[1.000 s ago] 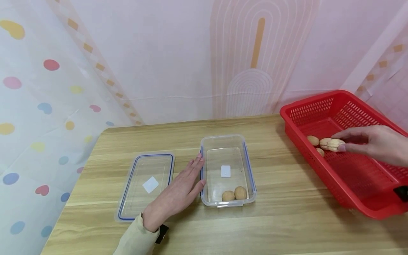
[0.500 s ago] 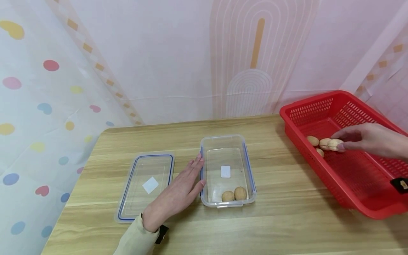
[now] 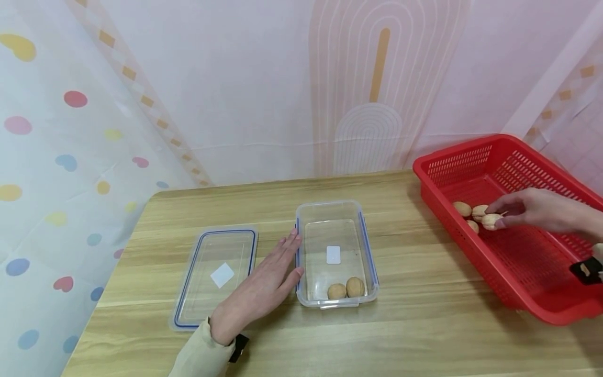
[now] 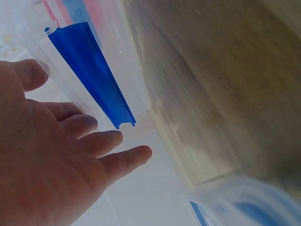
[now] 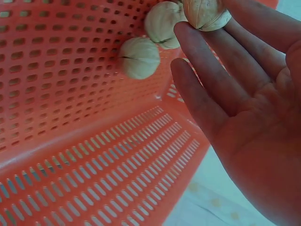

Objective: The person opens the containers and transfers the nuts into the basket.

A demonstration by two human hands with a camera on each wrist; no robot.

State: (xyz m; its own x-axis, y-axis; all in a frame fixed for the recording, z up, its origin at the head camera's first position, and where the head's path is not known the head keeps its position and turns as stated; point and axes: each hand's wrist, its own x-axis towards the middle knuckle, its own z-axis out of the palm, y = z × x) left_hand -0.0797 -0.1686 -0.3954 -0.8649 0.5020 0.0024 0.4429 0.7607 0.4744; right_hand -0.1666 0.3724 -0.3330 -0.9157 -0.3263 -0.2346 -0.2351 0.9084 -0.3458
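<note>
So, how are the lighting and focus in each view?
Head: fairly even light, soft shadow beside the red basket; left wrist: blurred lid at lower right; right wrist: dimmer, palm of the right hand in shade.

right hand [image 3: 537, 210] moved toward left edge of red basket [image 3: 490, 264] | its pinched walnut [image 3: 491, 222] shifted the same way | right sleeve [image 3: 599, 252] came into view

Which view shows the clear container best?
The head view: it shows the clear container almost whole from above, with two walnuts inside. The left wrist view catches only part of its side, with a blue clip up close; the right wrist view doesn't show it.
</note>
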